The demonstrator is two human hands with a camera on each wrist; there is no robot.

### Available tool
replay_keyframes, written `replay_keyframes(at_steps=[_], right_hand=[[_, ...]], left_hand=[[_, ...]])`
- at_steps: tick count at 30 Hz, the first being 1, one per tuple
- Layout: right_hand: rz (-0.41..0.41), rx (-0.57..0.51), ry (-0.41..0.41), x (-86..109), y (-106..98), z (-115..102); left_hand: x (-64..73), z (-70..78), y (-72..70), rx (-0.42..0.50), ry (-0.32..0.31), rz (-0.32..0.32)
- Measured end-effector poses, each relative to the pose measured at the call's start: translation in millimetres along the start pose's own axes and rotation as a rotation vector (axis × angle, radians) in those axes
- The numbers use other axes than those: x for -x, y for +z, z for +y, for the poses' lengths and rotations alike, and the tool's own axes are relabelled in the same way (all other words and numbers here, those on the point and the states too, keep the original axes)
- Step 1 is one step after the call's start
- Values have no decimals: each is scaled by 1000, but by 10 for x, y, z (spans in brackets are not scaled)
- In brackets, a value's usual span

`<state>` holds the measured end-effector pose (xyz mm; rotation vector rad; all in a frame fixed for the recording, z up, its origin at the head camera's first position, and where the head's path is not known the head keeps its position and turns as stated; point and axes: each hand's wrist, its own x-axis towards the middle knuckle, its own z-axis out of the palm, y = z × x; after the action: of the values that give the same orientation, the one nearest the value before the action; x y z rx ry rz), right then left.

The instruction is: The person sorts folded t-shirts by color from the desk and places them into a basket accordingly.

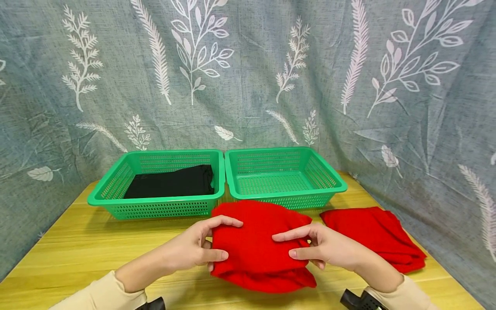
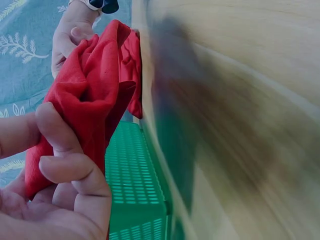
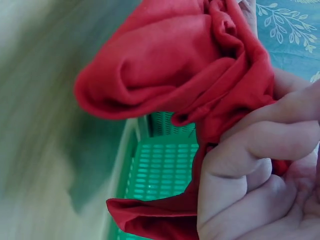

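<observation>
1. Holding the red cloth bundle [image 1: 255, 245] from both sides, the left hand [image 1: 193, 247] and the right hand [image 1: 331, 246] each keep thumb and index finger on its upper face, with other fingers curled beneath; both grips are narrow and full of cloth.
2. The bundle sits just below the centre of the frame, directly between the hands: rightward from the left grip, leftward from the right one. It looks only slightly longer across the frame than up it, so its long axis runs roughly from hand to hand.
3. Its top edge overlaps the near left corner of the right green basket [image 1: 286, 196] in the head view; the wrist views suggest it is raised off the wooden table [image 1: 97, 254].
4. The right hand is nearer the folded red cloth [image 1: 364, 230] at lower right; the left is nearer the left green basket [image 1: 155, 201], where black fabric [image 1: 170, 183] lies.
5. No brand, label or writing can be read on cloth or baskets.
</observation>
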<state>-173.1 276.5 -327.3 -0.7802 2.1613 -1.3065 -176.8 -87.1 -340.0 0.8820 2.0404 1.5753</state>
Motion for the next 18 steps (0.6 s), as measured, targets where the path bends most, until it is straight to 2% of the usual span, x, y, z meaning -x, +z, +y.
replay_keyframes(at_steps=[6, 18], right_hand=[[52, 61, -13, 33, -61, -76], [139, 122, -12, 73, -236, -249]], left_hand=[[-34, 118, -21, 22, -46, 21], [-178, 334, -135, -59, 6, 39]])
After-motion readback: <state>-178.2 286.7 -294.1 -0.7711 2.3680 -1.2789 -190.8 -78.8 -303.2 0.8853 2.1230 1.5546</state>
